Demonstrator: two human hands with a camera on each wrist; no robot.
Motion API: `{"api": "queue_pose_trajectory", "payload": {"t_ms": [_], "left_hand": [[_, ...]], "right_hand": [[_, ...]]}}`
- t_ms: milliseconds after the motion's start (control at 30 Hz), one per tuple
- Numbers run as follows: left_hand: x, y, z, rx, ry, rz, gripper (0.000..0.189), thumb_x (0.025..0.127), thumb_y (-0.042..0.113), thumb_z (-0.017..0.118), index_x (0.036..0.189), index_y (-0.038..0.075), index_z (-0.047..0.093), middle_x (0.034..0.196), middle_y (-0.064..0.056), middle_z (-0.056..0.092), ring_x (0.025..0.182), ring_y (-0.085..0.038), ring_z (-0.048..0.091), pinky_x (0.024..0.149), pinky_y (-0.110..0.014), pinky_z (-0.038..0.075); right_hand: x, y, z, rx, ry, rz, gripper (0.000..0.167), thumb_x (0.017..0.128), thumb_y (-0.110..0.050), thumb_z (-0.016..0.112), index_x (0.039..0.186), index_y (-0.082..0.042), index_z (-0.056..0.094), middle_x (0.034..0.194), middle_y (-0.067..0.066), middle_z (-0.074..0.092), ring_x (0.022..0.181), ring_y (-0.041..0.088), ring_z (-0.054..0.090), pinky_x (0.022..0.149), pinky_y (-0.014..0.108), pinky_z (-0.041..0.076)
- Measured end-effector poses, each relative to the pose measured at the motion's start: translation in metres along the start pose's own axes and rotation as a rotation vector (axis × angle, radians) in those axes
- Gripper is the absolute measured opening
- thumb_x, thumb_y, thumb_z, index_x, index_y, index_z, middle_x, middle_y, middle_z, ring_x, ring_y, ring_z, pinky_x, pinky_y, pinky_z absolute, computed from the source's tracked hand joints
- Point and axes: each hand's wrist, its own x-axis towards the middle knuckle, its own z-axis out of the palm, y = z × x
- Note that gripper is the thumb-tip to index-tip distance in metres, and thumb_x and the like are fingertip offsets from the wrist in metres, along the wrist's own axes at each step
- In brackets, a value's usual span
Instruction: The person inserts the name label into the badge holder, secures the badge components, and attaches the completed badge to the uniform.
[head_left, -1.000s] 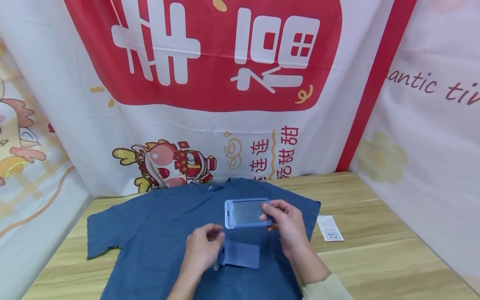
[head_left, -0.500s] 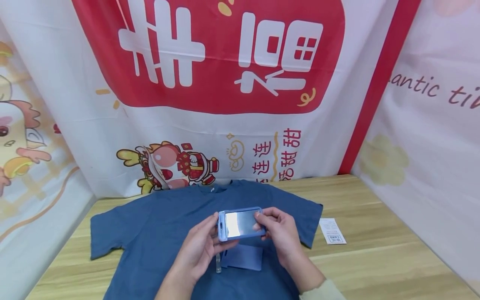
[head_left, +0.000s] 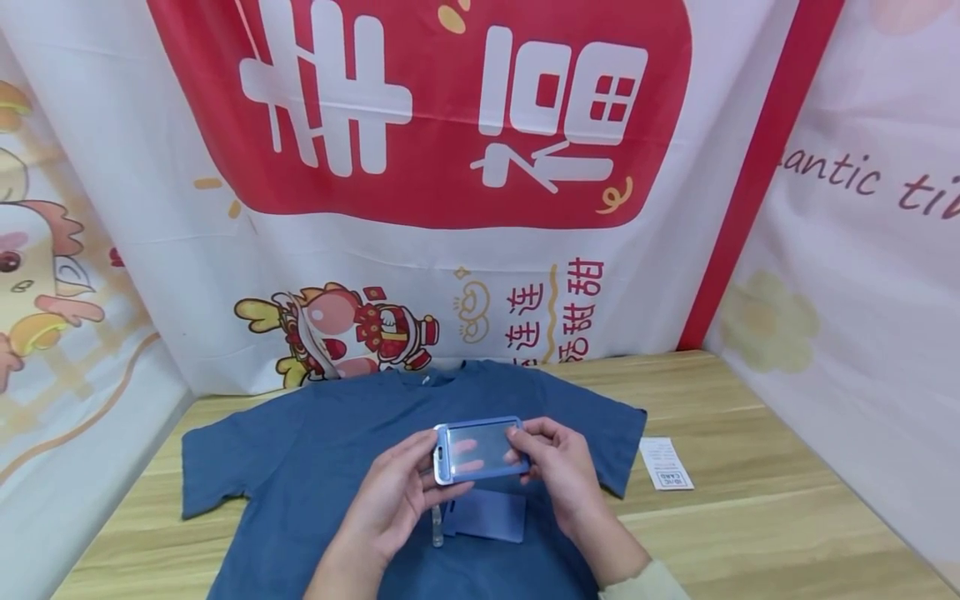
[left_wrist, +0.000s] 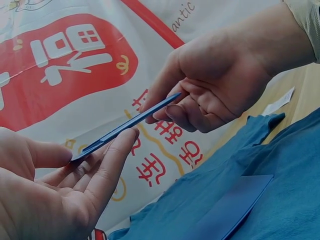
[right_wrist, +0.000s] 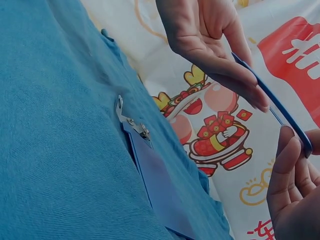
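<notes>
A blue badge holder (head_left: 482,451) with a clear window and a slot at its left end is held between both hands above the dark blue T-shirt (head_left: 322,454). My left hand (head_left: 390,500) pinches its slotted end, thumb on top and fingers beneath. At the other end, the right hand (head_left: 562,468) grips the frame, its thumb over the window. Seen edge-on in the left wrist view, the badge holder (left_wrist: 127,124) is thin and tilted. Below the hands, a flat blue piece (head_left: 491,515) lies on the shirt, with a metal clip (right_wrist: 134,122) at its end.
A white printed card (head_left: 666,463) marked "ID/IC CARD" lies on the wooden table (head_left: 757,467) right of the shirt sleeve. Printed cloth hangings (head_left: 420,250) stand behind the table and at both sides.
My left hand has moved up from beside the clip and taken hold of the badge holder's slotted end. The right hand has brought the holder slightly lower and left, tilting it.
</notes>
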Motion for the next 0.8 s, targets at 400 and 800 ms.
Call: {"api": "queue_pose_trajectory", "payload": {"t_ms": [400, 800], "left_hand": [[-0.0058, 0.0053, -0.0052, -0.013, 0.098, -0.001, 0.060, 0.117, 0.032, 0.048, 0.164, -0.002, 0.033, 0.141, -0.018, 0.071, 0.124, -0.028, 0.075, 0.098, -0.043, 0.065], [-0.0047, 0.0058, 0.0007, -0.037, 0.093, 0.015, 0.052, 0.116, 0.028, 0.051, 0.162, 0.007, 0.044, 0.142, -0.020, 0.071, 0.113, -0.027, 0.079, 0.094, -0.037, 0.066]], "right_hand": [[0.0005, 0.0023, 0.0052, 0.016, -0.084, -0.012, 0.037, 0.099, -0.013, 0.075, 0.136, -0.008, 0.068, 0.087, 0.005, 0.079, 0.065, 0.014, 0.070, 0.060, 0.026, 0.057], [-0.0030, 0.0017, 0.0028, 0.037, -0.049, -0.019, 0.037, 0.100, -0.009, 0.075, 0.137, -0.007, 0.069, 0.092, 0.009, 0.080, 0.067, 0.015, 0.072, 0.061, 0.026, 0.059]]}}
